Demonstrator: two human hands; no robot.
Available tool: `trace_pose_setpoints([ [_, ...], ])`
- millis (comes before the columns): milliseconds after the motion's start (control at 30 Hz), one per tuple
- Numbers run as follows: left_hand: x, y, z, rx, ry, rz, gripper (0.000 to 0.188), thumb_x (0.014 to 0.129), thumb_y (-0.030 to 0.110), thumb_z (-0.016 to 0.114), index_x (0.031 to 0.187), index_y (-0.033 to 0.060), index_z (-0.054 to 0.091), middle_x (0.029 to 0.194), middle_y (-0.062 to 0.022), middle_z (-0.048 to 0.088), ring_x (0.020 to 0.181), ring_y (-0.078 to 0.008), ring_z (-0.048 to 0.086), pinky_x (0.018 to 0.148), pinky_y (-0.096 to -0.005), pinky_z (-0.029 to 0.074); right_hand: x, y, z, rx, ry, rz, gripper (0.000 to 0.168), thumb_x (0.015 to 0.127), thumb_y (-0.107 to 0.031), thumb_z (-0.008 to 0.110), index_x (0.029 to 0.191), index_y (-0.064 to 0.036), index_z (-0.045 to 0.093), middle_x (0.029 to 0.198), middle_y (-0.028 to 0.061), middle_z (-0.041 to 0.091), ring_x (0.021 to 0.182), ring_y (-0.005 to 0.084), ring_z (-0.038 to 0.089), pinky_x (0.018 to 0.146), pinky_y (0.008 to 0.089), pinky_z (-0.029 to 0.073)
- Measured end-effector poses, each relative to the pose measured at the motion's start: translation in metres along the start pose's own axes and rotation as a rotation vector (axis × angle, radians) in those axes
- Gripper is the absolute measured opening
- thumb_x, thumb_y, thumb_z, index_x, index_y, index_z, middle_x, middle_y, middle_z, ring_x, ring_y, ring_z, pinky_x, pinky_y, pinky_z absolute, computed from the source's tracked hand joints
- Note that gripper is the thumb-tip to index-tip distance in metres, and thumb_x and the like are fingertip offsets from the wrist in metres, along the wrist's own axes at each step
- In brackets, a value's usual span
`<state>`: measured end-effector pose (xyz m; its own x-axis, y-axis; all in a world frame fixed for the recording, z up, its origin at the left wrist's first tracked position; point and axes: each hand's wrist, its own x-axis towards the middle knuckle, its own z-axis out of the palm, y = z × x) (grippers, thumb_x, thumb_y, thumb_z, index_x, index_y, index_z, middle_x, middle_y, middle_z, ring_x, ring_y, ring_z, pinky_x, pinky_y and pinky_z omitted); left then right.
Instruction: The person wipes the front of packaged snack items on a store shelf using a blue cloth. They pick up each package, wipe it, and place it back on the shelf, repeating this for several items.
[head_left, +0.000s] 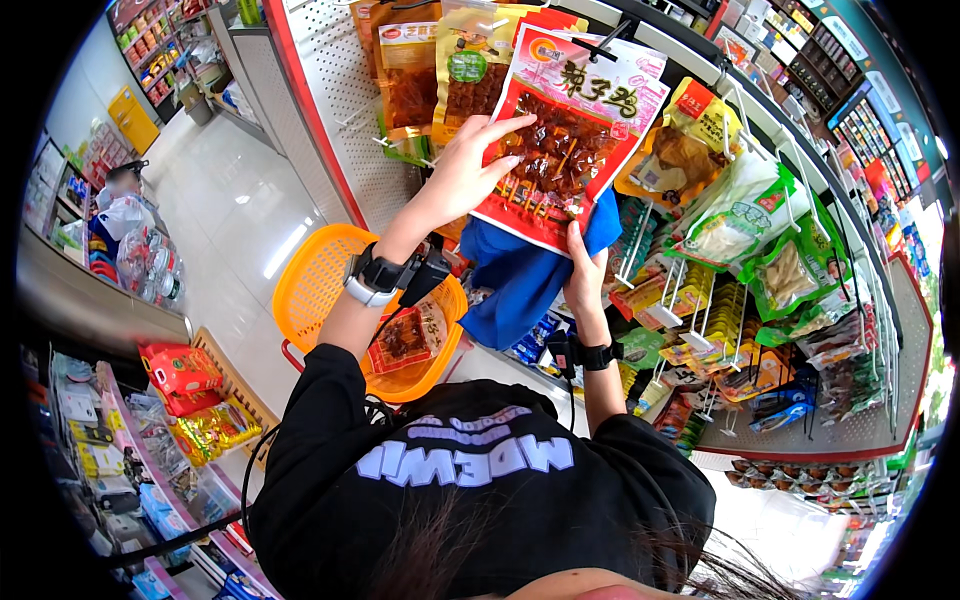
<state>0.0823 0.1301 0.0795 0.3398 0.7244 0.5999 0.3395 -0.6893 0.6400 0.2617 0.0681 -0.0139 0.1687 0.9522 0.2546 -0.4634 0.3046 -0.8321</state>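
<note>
A red and white plastic snack packet (559, 161) with a clear window hangs from a black-tipped display hook, reddish-brown pieces showing inside. My left hand (471, 169) rests on its left side, with index finger and thumb apart on the front; the other fingers are partly hidden. At the lower edge, the thumb of my right hand (585, 274) lies over the packet, and its fingers are hidden behind. A blue cloth (510, 277) is bunched in that hand and hangs behind and below the packet.
A yellow-orange plastic basket (311, 281) below my left forearm contains a similar red packet (407, 335). Other packets, yellow (679, 146) and green (795, 277), hang on wire hooks (795, 195) to the right. Left lies tiled floor (225, 202); red packets (180, 371) sit on a nearby shelf.
</note>
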Motion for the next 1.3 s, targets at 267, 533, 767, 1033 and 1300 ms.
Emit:
trace_pose_setpoints([
  [267,0.034,-0.041,0.040,0.025,0.065,0.021,0.051,0.077,0.005,0.059,0.125,0.0118,0.042,0.120,-0.0103,0.047,0.111,-0.0260,0.043,0.096,-0.0352,0.034,-0.018,0.026,-0.026,0.000,0.178,0.133,0.029,0.088,-0.024,0.051,0.107,-0.002,0.051,0.099,0.0027,0.056,0.089,0.0110,0.052,0.080,0.0273,0.041],
  [533,0.056,-0.067,0.070,-0.041,0.059,0.026,0.057,0.077,0.004,0.057,0.127,0.0185,0.035,0.109,-0.0186,0.040,0.108,-0.0334,0.040,0.094,-0.0370,0.033,-0.027,0.045,-0.032,-0.179,0.078,0.174,0.024,0.089,-0.025,0.051,0.094,-0.002,0.054,0.086,-0.0029,0.053,0.079,0.0051,0.046,0.073,0.0233,0.039],
  [767,-0.019,-0.075,0.023,-0.146,-0.169,-0.174,0.025,0.086,0.016,0.051,0.110,0.0094,0.055,0.104,-0.0094,0.055,0.096,-0.0167,0.053,0.084,-0.0296,0.043,-0.028,0.060,-0.015,-0.383,-0.046,0.068,0.015,0.089,-0.015,0.050,0.095,-0.002,0.054,0.085,-0.0052,0.050,0.079,0.0033,0.043,0.072,0.0203,0.036],
  [1033,-0.206,-0.183,-0.038,0.125,0.081,-0.883,0.029,0.087,0.020,0.046,0.107,0.0017,0.056,0.102,-0.0138,0.060,0.095,-0.0219,0.057,0.082,-0.0301,0.042,-0.047,0.116,0.036,-0.536,-0.154,0.169,0.022,0.089,-0.020,0.050,0.086,0.001,0.055,0.083,-0.0006,0.053,0.076,0.0060,0.044,0.069,0.0223,0.038],
  [1300,-0.321,-0.278,0.004,0.381,-0.361,-1.260,0.033,0.082,0.017,0.044,0.112,0.0052,0.054,0.109,-0.0194,0.055,0.103,-0.0349,0.051,0.088,-0.0389,0.041,-0.076,0.198,0.040,-0.403,-0.273,0.614,0.026,0.088,-0.024,0.053,0.102,-0.002,0.054,0.096,0.0013,0.055,0.087,0.0078,0.048,0.078,0.0233,0.038],
])
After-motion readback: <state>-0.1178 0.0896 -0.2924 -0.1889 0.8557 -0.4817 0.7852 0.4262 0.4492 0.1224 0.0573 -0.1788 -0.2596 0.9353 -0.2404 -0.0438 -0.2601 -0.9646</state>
